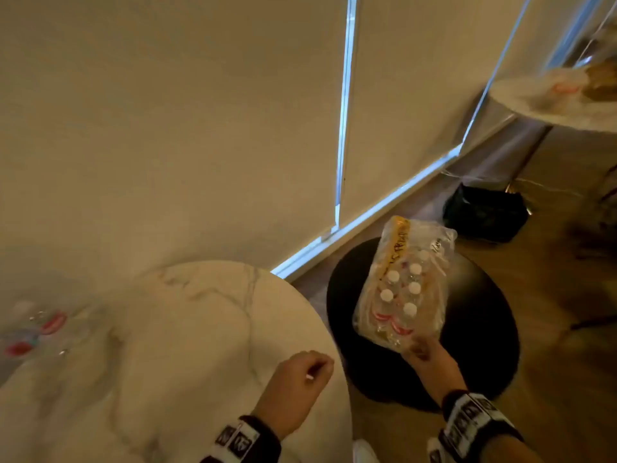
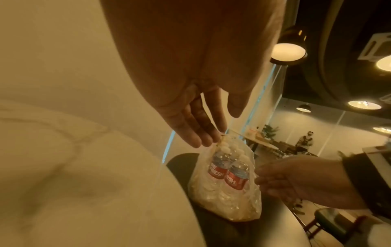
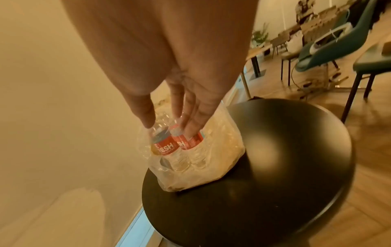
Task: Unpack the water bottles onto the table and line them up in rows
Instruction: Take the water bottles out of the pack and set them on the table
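Note:
A shrink-wrapped pack of water bottles [image 1: 404, 285] with white caps and red labels stands on a round black stool [image 1: 484, 345], right of the marble table [image 1: 167, 362]. My right hand [image 1: 419, 350] reaches the pack's torn near end. In the right wrist view its thumb and straight fingers [image 3: 190, 127] touch the shoulders of two exposed bottles [image 3: 182, 150]. My left hand [image 1: 300, 379] hovers over the table's right edge and holds nothing; in the left wrist view its fingers [image 2: 196, 130] hang relaxed. Blurred loose bottles [image 1: 36, 329] lie at the table's far left.
A pale wall with a lit glass strip [image 1: 344, 128] runs just behind table and stool. A black bag [image 1: 484, 212] sits on the wooden floor beyond the stool. Another round table [image 1: 551, 101] is at the upper right. Teal chairs [image 3: 330, 43] stand farther off.

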A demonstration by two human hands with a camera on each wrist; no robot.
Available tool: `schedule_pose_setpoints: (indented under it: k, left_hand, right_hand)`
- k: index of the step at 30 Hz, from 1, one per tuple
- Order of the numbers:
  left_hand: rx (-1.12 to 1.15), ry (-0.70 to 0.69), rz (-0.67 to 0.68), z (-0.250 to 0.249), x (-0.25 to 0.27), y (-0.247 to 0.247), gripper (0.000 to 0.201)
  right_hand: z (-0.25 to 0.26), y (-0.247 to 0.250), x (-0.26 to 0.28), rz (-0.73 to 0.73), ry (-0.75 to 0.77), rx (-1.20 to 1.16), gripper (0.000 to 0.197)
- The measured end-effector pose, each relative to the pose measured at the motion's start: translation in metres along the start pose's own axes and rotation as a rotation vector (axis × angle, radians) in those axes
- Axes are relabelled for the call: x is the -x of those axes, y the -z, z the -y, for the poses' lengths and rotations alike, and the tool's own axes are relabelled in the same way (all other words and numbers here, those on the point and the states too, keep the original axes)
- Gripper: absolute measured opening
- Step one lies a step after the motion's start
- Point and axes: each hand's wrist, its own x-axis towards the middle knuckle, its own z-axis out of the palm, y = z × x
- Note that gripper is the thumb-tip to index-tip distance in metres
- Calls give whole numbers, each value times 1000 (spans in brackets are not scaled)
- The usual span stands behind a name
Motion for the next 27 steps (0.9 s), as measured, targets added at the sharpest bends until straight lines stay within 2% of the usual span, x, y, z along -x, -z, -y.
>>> schedule_pose_setpoints:
  k: [3,5,8,13,17,20,24,27]
  left_hand:
    - [-33,4,24,-14,-79,-50,28]
    - [-48,17,37,-17,-124,-84,33]
    - [-93,16,17,-5,-175,-123,50]
    - [-381,-10,-24,17,-216,-148,79]
    - [-387,21,-60,19,-219,-148,73]
    - [-258,-27,-72,9,-200,-130,69]
    - [9,-58,-189,-13,-136,-86,67]
    - [86,-63,-316,-13,-80,-43,68]
  right_hand:
    - [3,-4,-40,-60,3,-154,37]
    - [-1,-12,-64,-109,-12,-156,51]
    - [-17,-20,-91,-78,-38,-36,77]
    - [-15,-22,-106,-41,12,155,74]
    - [-15,-14,-102,-34,21,78,59]
    - [-8,-5,-84,-41,95,69,65]
    - [23,1,-37,-91,345,117,63]
    - [52,-14,8,-39,512,136,57]
